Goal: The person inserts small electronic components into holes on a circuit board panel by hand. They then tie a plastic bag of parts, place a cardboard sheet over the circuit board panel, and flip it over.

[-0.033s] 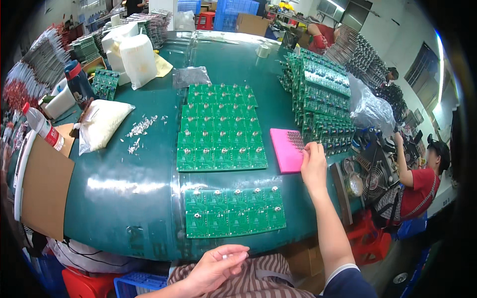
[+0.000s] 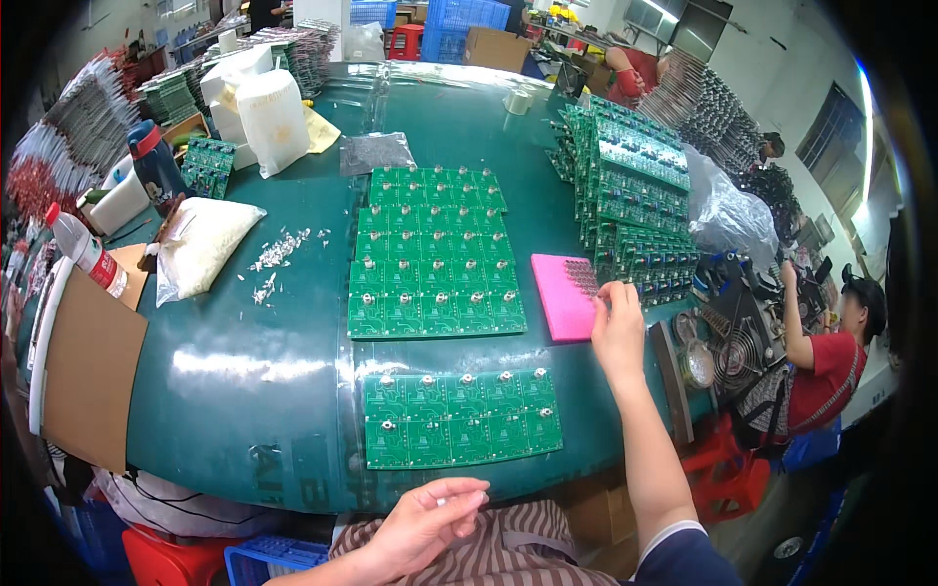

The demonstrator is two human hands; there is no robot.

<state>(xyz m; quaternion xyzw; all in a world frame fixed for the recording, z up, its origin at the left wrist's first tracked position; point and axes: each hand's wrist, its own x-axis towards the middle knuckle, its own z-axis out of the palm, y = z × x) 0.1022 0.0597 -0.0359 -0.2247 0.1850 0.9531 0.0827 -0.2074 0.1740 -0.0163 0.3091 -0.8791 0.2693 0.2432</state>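
While right hand [image 2: 618, 327] touches pink pad [image 2: 557, 296], table edge [image 2: 293, 493] nears.

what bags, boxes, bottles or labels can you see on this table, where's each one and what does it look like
Clear bag of white bits: left side, lying flat.
White bags: far left, upright.
Bottle with red cap and label: left edge, tilted.
Clear grey packet: far centre, flat.
Brown cardboard box: beyond the table.

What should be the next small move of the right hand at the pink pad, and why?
Probably pinch one small part and lift it: the right hand has its fingertips on the row of parts on the pink foam pad, while the left hand waits near the green circuit panel.
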